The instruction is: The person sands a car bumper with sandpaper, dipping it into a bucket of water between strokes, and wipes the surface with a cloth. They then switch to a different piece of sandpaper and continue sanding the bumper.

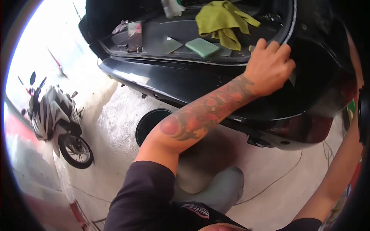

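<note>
My left hand (270, 67) is closed at the right end of a black car's rear opening, its fingers curled at the edge of the glossy black panel (308, 77). From under the palm pokes the corner of a thin grey sheet (292, 79) that looks like sandpaper; most of it is hidden. Close to the fingers, a yellow-green cloth (221, 21) lies crumpled in the opening. A pale green block (202, 47) sits on the ledge beside flat grey sheets (172, 45). My right forearm (335, 173) runs up the right edge, its hand outside the picture.
Below the bumper (154, 82), a dark round bucket (148, 125) stands on the pale floor, partly behind my left arm. A white and black motorcycle (59, 119) is parked at the left. A thin cable (277, 179) runs over the floor. A strap-like item (135, 36) lies on the ledge.
</note>
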Action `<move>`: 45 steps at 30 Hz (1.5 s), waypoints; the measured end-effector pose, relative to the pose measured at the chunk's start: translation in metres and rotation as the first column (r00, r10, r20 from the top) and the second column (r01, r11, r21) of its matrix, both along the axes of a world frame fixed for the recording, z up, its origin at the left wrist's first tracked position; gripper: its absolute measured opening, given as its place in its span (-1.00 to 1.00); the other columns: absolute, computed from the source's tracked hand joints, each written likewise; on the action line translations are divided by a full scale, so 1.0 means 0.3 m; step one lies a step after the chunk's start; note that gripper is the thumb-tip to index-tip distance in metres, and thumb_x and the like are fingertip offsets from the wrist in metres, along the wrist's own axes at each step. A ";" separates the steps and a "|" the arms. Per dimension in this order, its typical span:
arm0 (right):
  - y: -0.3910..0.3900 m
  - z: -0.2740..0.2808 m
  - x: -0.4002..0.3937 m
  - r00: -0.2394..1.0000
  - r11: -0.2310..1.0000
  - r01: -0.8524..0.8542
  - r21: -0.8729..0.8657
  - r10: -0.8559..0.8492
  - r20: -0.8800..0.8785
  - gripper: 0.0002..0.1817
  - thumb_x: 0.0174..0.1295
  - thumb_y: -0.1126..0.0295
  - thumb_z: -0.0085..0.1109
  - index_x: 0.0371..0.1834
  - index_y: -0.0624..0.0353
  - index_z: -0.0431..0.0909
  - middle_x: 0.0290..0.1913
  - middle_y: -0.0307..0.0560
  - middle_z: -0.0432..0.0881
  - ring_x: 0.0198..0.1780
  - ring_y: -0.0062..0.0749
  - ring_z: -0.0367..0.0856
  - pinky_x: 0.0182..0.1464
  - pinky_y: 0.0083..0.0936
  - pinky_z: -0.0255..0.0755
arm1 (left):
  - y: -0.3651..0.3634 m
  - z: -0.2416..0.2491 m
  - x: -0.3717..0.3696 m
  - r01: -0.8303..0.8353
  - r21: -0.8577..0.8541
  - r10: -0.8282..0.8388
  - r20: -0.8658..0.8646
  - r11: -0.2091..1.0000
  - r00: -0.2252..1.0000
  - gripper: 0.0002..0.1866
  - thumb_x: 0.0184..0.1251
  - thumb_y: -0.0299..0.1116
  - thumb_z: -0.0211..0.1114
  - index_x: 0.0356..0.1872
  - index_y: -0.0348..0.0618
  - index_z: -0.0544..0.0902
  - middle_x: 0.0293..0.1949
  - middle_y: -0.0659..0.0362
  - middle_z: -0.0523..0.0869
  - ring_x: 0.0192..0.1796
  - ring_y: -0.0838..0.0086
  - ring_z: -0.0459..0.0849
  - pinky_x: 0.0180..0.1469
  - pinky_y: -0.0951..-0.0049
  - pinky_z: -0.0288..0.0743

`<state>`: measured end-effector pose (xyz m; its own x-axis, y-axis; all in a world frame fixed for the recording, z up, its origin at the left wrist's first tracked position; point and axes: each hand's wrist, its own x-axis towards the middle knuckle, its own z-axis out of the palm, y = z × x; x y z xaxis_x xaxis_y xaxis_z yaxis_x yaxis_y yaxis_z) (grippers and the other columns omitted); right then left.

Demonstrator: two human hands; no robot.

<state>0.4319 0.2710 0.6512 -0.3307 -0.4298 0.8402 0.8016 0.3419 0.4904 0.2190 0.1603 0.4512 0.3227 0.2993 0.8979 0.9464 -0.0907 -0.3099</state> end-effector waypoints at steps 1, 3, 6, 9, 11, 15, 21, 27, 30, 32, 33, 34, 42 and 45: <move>0.012 -0.011 0.014 0.998 0.998 -0.065 0.013 0.065 -0.012 -0.59 0.26 -0.07 0.31 0.01 -0.09 0.76 0.20 -0.02 0.56 0.29 -0.07 0.55 0.12 0.19 0.42 | -0.003 -0.003 -0.002 0.013 0.021 -0.013 0.010 1.000 1.000 -0.88 -0.03 -0.39 0.41 -0.40 0.06 0.75 -0.26 0.26 0.56 -0.19 0.32 0.56 -0.14 0.20 0.29; 0.076 0.006 0.039 0.988 0.985 -0.152 0.076 0.153 0.001 -0.60 0.25 -0.07 0.34 -0.01 -0.08 0.77 0.19 -0.01 0.58 0.29 -0.05 0.57 0.09 0.15 0.48 | -0.013 -0.009 -0.006 0.023 0.011 -0.023 0.030 1.000 0.999 -0.89 -0.02 -0.40 0.40 -0.41 0.06 0.74 -0.26 0.25 0.56 -0.18 0.31 0.56 -0.14 0.20 0.28; 0.088 0.039 0.022 0.986 0.982 -0.163 0.094 0.159 0.045 -0.59 0.27 -0.10 0.34 -0.04 -0.07 0.78 0.18 0.00 0.59 0.29 -0.03 0.59 0.06 0.10 0.53 | -0.044 -0.027 -0.016 0.077 0.005 -0.078 0.103 0.997 0.992 -0.83 -0.07 -0.42 0.44 -0.38 0.06 0.71 -0.24 0.24 0.57 -0.15 0.30 0.58 -0.13 0.20 0.29; -0.040 -0.030 0.019 0.998 0.999 -0.052 -0.002 0.051 -0.022 -0.59 0.31 -0.10 0.32 -0.03 -0.05 0.78 0.18 0.02 0.59 0.27 -0.01 0.59 0.06 0.10 0.54 | -0.102 -0.026 -0.047 0.122 -0.023 -0.117 0.149 0.992 0.982 -0.72 -0.15 -0.44 0.49 -0.33 0.09 0.68 -0.23 0.26 0.58 -0.13 0.32 0.60 -0.12 0.20 0.30; -0.023 -0.025 0.028 0.998 0.998 -0.059 -0.005 0.059 -0.015 -0.59 0.32 -0.09 0.32 -0.01 -0.05 0.78 0.17 0.02 0.58 0.25 -0.01 0.59 0.07 0.12 0.52 | -0.113 -0.030 -0.080 0.150 0.006 -0.148 0.179 0.989 0.973 -0.73 -0.14 -0.43 0.49 -0.33 0.11 0.71 -0.25 0.28 0.60 -0.15 0.33 0.62 -0.12 0.21 0.31; -0.042 -0.032 0.016 0.999 0.999 -0.007 -0.039 0.005 -0.034 -0.54 0.35 -0.15 0.28 0.02 -0.05 0.78 0.16 -0.01 0.55 0.20 0.00 0.59 0.07 0.12 0.50 | -0.117 -0.028 -0.123 0.167 -0.029 -0.159 0.181 0.986 0.971 -0.74 -0.14 -0.38 0.52 -0.32 0.16 0.76 -0.28 0.32 0.62 -0.20 0.36 0.65 -0.13 0.24 0.33; -0.007 -0.013 0.026 0.899 0.772 0.302 -0.559 -0.426 -0.103 -0.51 0.42 -0.21 0.18 0.03 -0.07 0.77 0.15 -0.03 0.53 0.19 0.01 0.58 0.02 0.12 0.47 | -0.082 0.018 -0.099 0.323 -0.052 -0.307 0.202 0.945 0.930 -0.73 -0.14 -0.30 0.56 -0.29 0.18 0.81 -0.30 0.31 0.66 -0.19 0.36 0.68 -0.11 0.23 0.36; -0.020 -0.025 0.044 0.975 0.962 0.202 -0.183 -0.215 -0.056 -0.50 0.44 -0.20 0.18 0.03 -0.01 0.75 0.15 0.01 0.53 0.18 0.04 0.58 0.01 0.12 0.50 | -0.059 0.043 -0.091 0.350 -0.056 -0.339 0.148 0.935 0.929 -0.85 -0.07 -0.30 0.51 -0.38 0.13 0.80 -0.42 0.31 0.70 -0.20 0.34 0.69 -0.04 0.09 0.34; -0.046 -0.021 0.025 0.991 0.991 0.134 -0.013 -0.134 -0.005 -0.50 0.44 -0.18 0.19 0.03 0.03 0.74 0.15 0.02 0.53 0.18 0.05 0.58 0.01 0.11 0.50 | -0.073 0.055 -0.094 0.405 -0.128 -0.383 0.169 0.905 0.908 -0.94 0.02 -0.31 0.42 -0.43 0.11 0.78 -0.47 0.32 0.71 -0.27 0.34 0.68 -0.03 0.09 0.33; -0.053 -0.019 0.016 0.984 0.984 0.178 -0.014 -0.178 -0.018 -0.49 0.44 -0.18 0.19 0.03 0.04 0.73 0.15 0.03 0.53 0.19 0.06 0.58 0.01 0.11 0.51 | -0.087 0.075 -0.101 0.404 -0.216 -0.367 0.193 0.889 0.910 -0.95 0.06 -0.31 0.38 -0.45 0.08 0.77 -0.45 0.26 0.77 -0.25 0.27 0.77 -0.09 0.11 0.42; -0.063 -0.023 0.012 0.978 0.979 0.204 -0.018 -0.205 -0.028 -0.49 0.44 -0.18 0.19 0.03 0.04 0.73 0.15 0.03 0.53 0.19 0.06 0.58 0.01 0.10 0.52 | -0.088 0.088 -0.106 0.417 -0.260 -0.367 0.218 0.871 0.904 -0.94 0.06 -0.31 0.38 -0.42 0.06 0.78 -0.43 0.22 0.78 -0.22 0.24 0.79 -0.12 0.11 0.46; -0.068 -0.030 0.017 0.972 0.972 0.232 -0.024 -0.233 -0.039 -0.48 0.44 -0.19 0.18 0.03 0.05 0.73 0.15 0.03 0.53 0.19 0.06 0.58 0.01 0.09 0.53 | -0.088 0.095 -0.107 0.431 -0.305 -0.369 0.241 0.850 0.898 -0.92 0.07 -0.32 0.38 -0.40 0.04 0.78 -0.40 0.19 0.80 -0.19 0.21 0.82 -0.15 0.10 0.51; -0.062 -0.023 -0.013 0.993 0.993 0.121 0.010 -0.121 -0.010 -0.51 0.43 -0.15 0.21 0.00 0.06 0.74 0.07 0.04 0.56 0.14 0.02 0.62 -0.01 0.09 0.59 | -0.106 0.070 -0.131 0.384 -0.458 -0.251 0.325 0.802 0.912 -0.79 0.22 -0.32 0.38 -0.14 -0.06 0.75 -0.32 0.03 0.83 -0.23 0.02 0.85 -0.20 0.02 0.68; 0.064 -0.002 0.069 0.981 0.984 0.178 0.011 -0.178 0.072 -0.72 0.40 0.19 0.28 0.04 0.07 0.74 0.08 0.02 0.68 0.12 -0.04 0.70 -0.01 -0.13 0.61 | -0.155 0.091 -0.166 0.312 -0.564 -0.116 0.355 0.765 0.928 -0.77 0.32 -0.23 0.38 -0.06 -0.01 0.72 -0.29 0.00 0.83 -0.20 0.01 0.84 -0.19 -0.03 0.68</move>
<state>0.4525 0.2902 0.6507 -0.4622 -0.3623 0.8094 0.8116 0.1950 0.5507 0.1691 0.1137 0.4786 0.2080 0.7606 0.6150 0.9134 -0.3760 0.1560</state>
